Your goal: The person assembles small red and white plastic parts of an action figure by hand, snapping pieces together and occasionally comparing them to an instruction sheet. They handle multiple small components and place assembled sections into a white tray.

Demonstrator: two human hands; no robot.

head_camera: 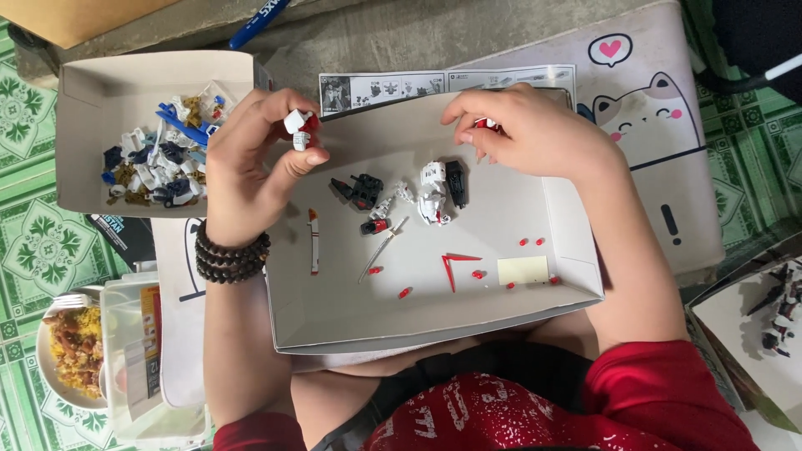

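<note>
Clearly the model build is only partly along. Left hand (255, 163) pinches a small white and red piece (299, 129) between fingertips, above the near box lid (418, 321). Right hand (526, 125) closes on a tiny red part (487, 125), mostly hidden. A white torso section (433, 194) and a dark section (361, 190) lie assembled but apart, and loose red bits (478, 274) remain scattered. Many unused pieces sit in the second box (92, 92).
</note>
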